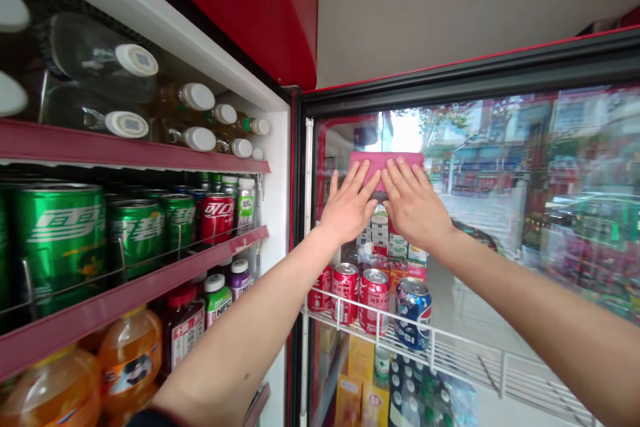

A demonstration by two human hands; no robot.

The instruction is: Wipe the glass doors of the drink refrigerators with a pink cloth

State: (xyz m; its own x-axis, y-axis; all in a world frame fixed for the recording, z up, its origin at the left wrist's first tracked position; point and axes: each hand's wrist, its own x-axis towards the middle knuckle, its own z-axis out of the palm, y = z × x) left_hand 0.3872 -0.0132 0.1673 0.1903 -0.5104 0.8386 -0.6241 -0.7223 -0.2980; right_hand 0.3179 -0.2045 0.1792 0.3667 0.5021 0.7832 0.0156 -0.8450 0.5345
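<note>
Both of my hands press flat, fingers spread, on a pink cleaning pad (386,167) held against the glass door (480,213) of a drinks fridge. My left hand (349,205) covers the pad's lower left side. My right hand (415,207) covers its lower right side. A dark edge shows under the pad between my hands. My palms and fingers hide the pad's lower part.
Shelves at the left hold green cans (60,247), bottles with white caps (199,97) and orange drink bottles (130,360). Red cola cans (374,300) and a blue Pepsi can (413,313) stand on a white wire shelf (450,353). A street shows on the glass.
</note>
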